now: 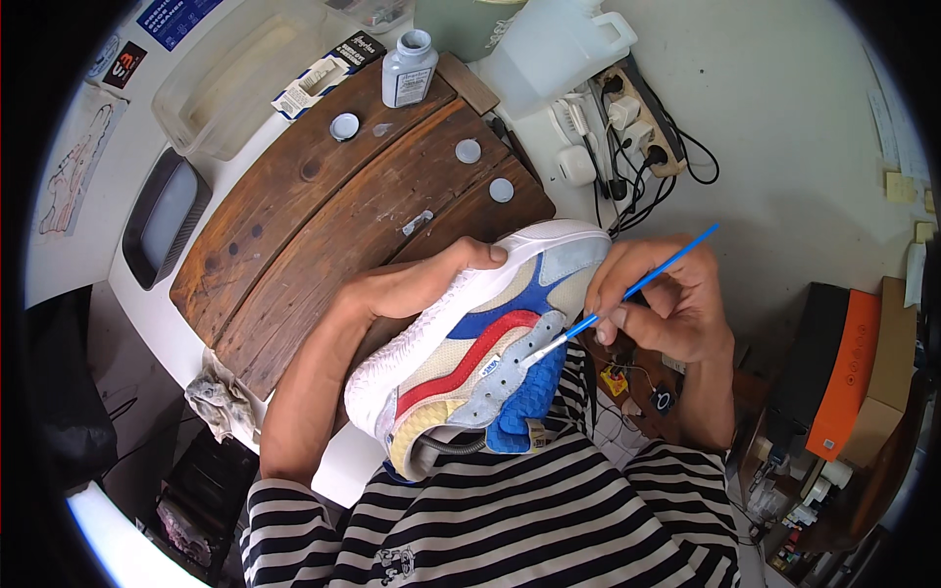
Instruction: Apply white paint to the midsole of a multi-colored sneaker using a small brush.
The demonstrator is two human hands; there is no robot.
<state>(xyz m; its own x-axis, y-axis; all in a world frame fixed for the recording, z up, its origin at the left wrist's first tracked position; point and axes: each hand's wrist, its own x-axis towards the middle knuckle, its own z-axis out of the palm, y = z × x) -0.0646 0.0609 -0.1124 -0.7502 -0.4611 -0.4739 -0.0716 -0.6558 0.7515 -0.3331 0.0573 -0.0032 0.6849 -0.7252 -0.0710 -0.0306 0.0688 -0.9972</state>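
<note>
A multicoloured sneaker (461,365) is held up on its side in front of my striped shirt, its pale sole facing away to the upper left. My left hand (417,286) grips it by the sole, the thumb lying on the sole's edge. Between the fingertips of my right hand (665,306) is a thin paintbrush (676,257) with a blue handle. Its whitish bristles meet the light blue-grey eyelet panel, beside the lace holes. The blue tongue hangs below that panel, and a dark coil shows inside the shoe opening.
Beyond the shoe is a wooden board (284,235) carrying an uncapped bottle (409,73) and round paint-smeared lids (344,126). Around it are a small box (328,75), a clear tub (211,98), a translucent jug (554,59), a corded power strip (647,113) and a stained rag (223,400). Boxes (845,377) stand right.
</note>
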